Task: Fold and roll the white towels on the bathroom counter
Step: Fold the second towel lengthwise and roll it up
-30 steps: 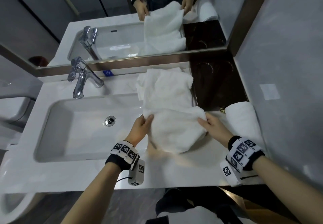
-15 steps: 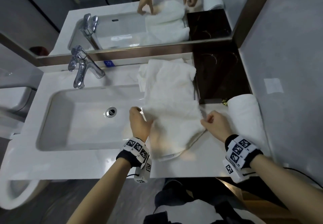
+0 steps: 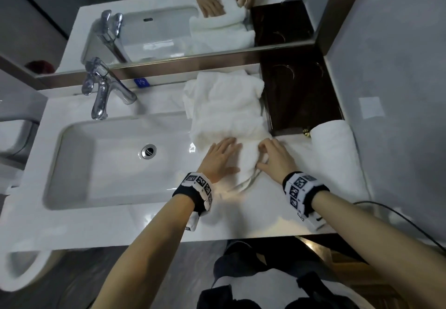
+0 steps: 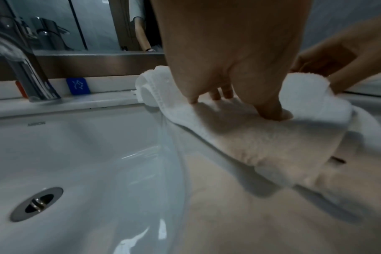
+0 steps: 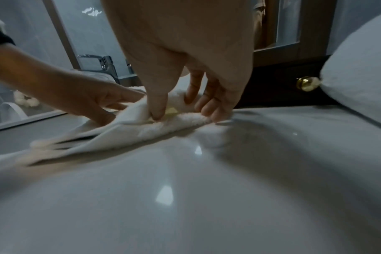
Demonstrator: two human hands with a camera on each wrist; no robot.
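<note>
A white towel (image 3: 226,113) lies lengthwise on the counter (image 3: 241,217), right of the sink, its near end bunched under both hands. My left hand (image 3: 220,156) lies flat on that near end, and its straight fingers (image 4: 270,110) press into the cloth (image 4: 250,137). My right hand (image 3: 272,156) is just to the right and pinches a fold of the towel (image 5: 124,135) between thumb and fingertips (image 5: 209,111). A finished rolled towel (image 3: 335,144) lies at the counter's right end.
The sink basin (image 3: 115,159) with its drain (image 3: 149,150) lies left of the hands, with a chrome faucet (image 3: 103,89) behind it. A dark wooden box (image 3: 299,96) with a brass knob (image 5: 307,83) sits behind the rolled towel (image 5: 359,68). A mirror (image 3: 169,19) runs along the back.
The towel's near end, held up by both hands before, now lies on the counter. My left hand has let go and presses flat on it. My right hand has moved left.
</note>
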